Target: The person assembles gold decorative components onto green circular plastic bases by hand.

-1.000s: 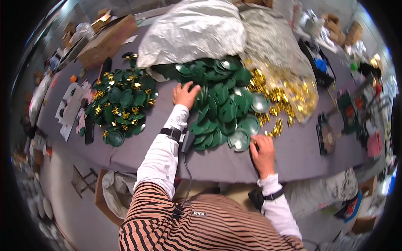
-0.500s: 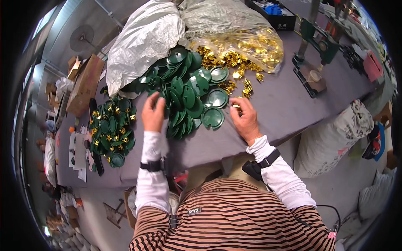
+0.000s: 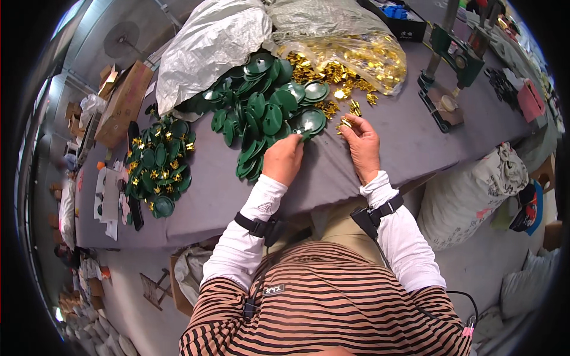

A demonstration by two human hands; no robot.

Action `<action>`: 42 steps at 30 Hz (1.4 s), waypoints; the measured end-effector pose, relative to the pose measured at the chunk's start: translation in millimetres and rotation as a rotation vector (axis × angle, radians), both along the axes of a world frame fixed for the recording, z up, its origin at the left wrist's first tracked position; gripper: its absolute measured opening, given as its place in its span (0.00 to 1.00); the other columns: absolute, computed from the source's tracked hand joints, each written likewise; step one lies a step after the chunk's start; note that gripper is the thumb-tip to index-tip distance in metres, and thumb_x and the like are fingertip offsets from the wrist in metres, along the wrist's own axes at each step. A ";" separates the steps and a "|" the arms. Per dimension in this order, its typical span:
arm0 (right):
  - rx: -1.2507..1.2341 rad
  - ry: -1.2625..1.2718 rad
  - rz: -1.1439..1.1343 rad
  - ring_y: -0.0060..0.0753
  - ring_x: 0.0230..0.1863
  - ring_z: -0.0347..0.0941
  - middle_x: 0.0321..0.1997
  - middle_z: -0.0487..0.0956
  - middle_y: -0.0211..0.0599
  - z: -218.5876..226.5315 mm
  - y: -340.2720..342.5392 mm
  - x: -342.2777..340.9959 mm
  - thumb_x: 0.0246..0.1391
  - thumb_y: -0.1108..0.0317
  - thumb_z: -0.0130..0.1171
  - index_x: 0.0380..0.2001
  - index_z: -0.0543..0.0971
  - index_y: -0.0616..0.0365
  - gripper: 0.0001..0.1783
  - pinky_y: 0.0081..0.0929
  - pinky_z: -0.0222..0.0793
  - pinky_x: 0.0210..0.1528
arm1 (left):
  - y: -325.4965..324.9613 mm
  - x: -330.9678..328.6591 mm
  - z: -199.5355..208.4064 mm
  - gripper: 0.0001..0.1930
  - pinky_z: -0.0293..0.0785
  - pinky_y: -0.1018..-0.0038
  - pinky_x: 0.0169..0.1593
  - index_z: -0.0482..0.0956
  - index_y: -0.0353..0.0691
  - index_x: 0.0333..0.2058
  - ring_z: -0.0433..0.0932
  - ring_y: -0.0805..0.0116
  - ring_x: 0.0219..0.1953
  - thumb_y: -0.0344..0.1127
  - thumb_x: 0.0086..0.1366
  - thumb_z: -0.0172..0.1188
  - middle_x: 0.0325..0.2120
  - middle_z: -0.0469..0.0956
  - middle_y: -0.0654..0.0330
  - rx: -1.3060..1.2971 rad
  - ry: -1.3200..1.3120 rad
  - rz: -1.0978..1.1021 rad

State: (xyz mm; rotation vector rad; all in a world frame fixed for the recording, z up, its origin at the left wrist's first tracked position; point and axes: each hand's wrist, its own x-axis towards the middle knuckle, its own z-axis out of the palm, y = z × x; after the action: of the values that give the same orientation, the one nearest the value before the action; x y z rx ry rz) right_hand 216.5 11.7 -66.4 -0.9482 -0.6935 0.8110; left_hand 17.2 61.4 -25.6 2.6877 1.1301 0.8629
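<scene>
My left hand [image 3: 284, 158] is closed at the near edge of the green disc pile [image 3: 261, 127], its fingertips pinching the rim of a round green plastic disc [image 3: 311, 121]. How far the fingers reach under it is hidden. To the right, my right hand [image 3: 363, 142] pinches a small shiny gold clip [image 3: 344, 124] between thumb and forefinger, just above the cloth. Loose gold clips [image 3: 354, 107] lie beyond it, spilling from a clear plastic bag [image 3: 380, 65].
At the left lies a heap of green discs with gold clips [image 3: 157, 163]. A silver-white sack [image 3: 214, 53] stands behind the discs. A green hand press [image 3: 454, 56] is at the back right, and a stuffed white sack [image 3: 469, 196] stands beside the table [image 3: 409, 133].
My left hand has moved right, from the left side of the disc pile to its near right edge. My right hand has moved slightly up and right, near the loose clips.
</scene>
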 end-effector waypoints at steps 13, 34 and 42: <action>0.065 -0.693 -0.067 0.25 0.37 0.79 0.42 0.80 0.37 35.2 -56.7 -48.8 0.47 0.80 0.65 0.42 0.80 0.63 0.16 0.20 0.75 0.39 | -55.7 15.8 3.8 0.10 0.76 0.80 0.40 0.74 0.29 0.44 0.78 0.79 0.35 0.26 0.65 0.58 0.35 0.80 0.61 -1.048 -1.064 -0.081; -0.337 -1.294 -0.460 0.47 0.52 0.66 0.50 0.71 0.40 20.1 6.4 11.8 0.42 0.54 0.70 0.44 0.78 0.55 0.26 0.40 0.66 0.53 | 91.1 -181.8 60.6 0.13 0.75 0.71 0.41 0.78 0.38 0.45 0.80 0.64 0.37 0.27 0.61 0.58 0.37 0.81 0.53 0.250 -0.376 0.481; -0.349 -1.352 -0.418 0.46 0.48 0.67 0.46 0.73 0.40 1.0 10.9 15.2 0.42 0.63 0.67 0.39 0.79 0.55 0.19 0.39 0.66 0.51 | 64.6 -71.7 73.8 0.16 0.70 0.66 0.55 0.79 0.42 0.44 0.76 0.58 0.50 0.26 0.55 0.63 0.44 0.79 0.57 0.347 -0.277 0.171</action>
State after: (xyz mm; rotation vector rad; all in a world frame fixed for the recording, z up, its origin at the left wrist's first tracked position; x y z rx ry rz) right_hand 231.7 22.6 -65.4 -1.8880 -1.4419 -0.2177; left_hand -54.5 126.0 48.1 2.6305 1.2542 1.5346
